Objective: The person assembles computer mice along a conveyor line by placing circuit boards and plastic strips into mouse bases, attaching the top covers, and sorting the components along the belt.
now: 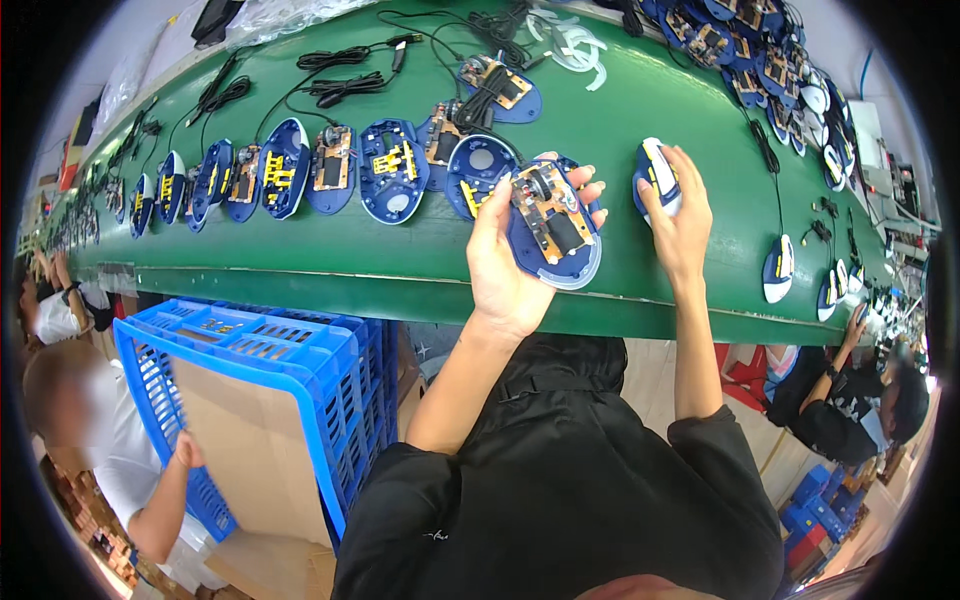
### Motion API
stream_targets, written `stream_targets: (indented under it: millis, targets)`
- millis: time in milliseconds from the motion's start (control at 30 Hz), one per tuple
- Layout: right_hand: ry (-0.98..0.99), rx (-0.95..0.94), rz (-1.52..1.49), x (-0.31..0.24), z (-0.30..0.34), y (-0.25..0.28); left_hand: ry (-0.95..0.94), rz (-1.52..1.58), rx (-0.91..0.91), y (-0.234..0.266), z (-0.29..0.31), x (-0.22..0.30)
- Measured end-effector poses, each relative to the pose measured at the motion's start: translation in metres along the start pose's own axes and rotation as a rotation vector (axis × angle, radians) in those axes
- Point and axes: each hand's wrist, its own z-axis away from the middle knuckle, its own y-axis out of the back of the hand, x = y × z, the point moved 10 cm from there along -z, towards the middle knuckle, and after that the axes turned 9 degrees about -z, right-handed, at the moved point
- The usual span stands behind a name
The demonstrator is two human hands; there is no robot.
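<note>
Black shirt (560, 490), left hand (505, 285) cradling blue base (572, 270) with circuit board (548, 212), right hand (682, 222) gripping blue-white shell (658, 168)

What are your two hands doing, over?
Left hand: holding mouse base, circuit board facing up. Right hand: gripping white-and-blue mouse cover. Close beside left hand: another mouse half.

Our left forearm (465, 385) slants far and rightward; the left hand (506, 280) lies palm up, its thumb at left, its fingers (582, 178) curled at right. Our right forearm (692, 345) extends almost straight away, the right hand (684, 225) bent leftward, thumb and fingers in a pinch.
</note>
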Motion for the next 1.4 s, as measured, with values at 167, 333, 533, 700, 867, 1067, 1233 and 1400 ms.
stream_targets:
  millis: [167,333,533,700,867,1067,1233,1400]
  targets:
    - [0.246,-0.041,-0.365,-0.139,0.028,-0.001,-0.055,-0.11,0.037,0.002,0.012,0.015]
    - [0.39,-0.194,-0.118,-0.173,0.051,-0.049,-0.075,-0.077,0.09,-0.002,0.013,0.022]
    - [0.288,-0.339,-0.391,-0.173,0.044,-0.066,-0.215,-0.278,0.142,0.002,0.024,0.04]
    - [0.225,-0.523,-0.515,-0.163,0.035,-0.087,-0.171,-0.368,0.153,0.007,0.018,0.05]
    - [0.23,-0.494,-0.398,-0.16,0.038,-0.097,-0.153,-0.421,0.222,0.014,0.008,0.058]
    - [0.195,-0.439,-0.546,-0.156,0.027,-0.089,-0.204,-0.462,0.179,0.016,0.009,0.063]
    - [-0.073,-0.35,-0.655,-0.147,0.026,-0.053,-0.205,-0.452,-0.037,-0.02,0.014,0.064]
    - [-0.46,-0.336,-1.011,-0.125,0.033,-0.035,-0.233,-0.387,-0.227,-0.045,0.007,0.059]
